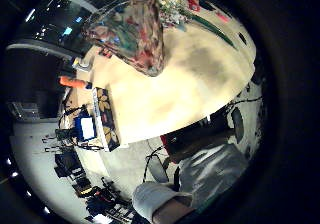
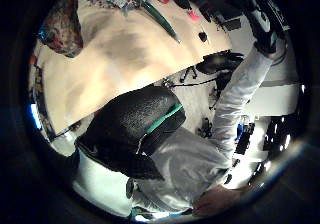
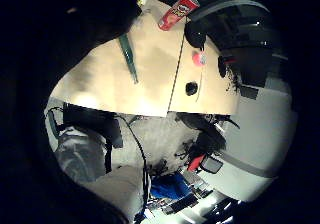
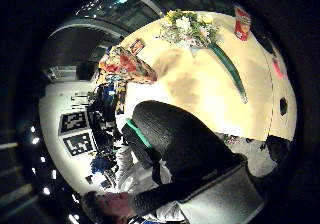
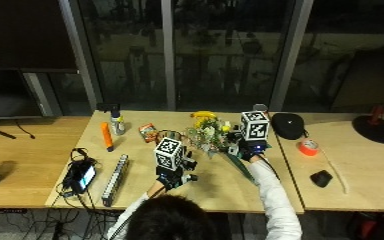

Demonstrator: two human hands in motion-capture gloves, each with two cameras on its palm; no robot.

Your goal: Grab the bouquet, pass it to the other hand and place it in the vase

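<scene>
Checking the fingers first: I cannot tell from any view whether either hand's fingers are spread or curled. In the outside view the right hand (image 5: 245, 149) hangs above the table (image 5: 205, 187) at the bouquet's wrapped stem, just beside the blooms; contact I cannot confirm. The left hand (image 5: 172, 175) hovers lower over the table, near the person's head, apart from the flowers.

The bouquet (image 5: 212, 134) lies flat on the table, its yellow and white heads toward the far edge, its dark green wrapped stem (image 5: 240, 167) running back toward the person. The right thumb side palm view shows the same: flowers (image 4: 189, 30) fanned out, stem tapering across the wood.

The vase (image 5: 170, 136), patterned in many colours, stands just left of the blooms, between them and the left hand. It fills a good part of the left little finger side view (image 1: 131, 30), upright on the table.

Further out: an orange tube (image 5: 105, 136) and a small bottle (image 5: 117, 125) at the left, a long strip (image 5: 115, 172) near the left edge, a black cap (image 5: 287, 125), a roll of orange tape (image 5: 308, 146) and a black mouse (image 5: 321, 178) on the right-hand table.
</scene>
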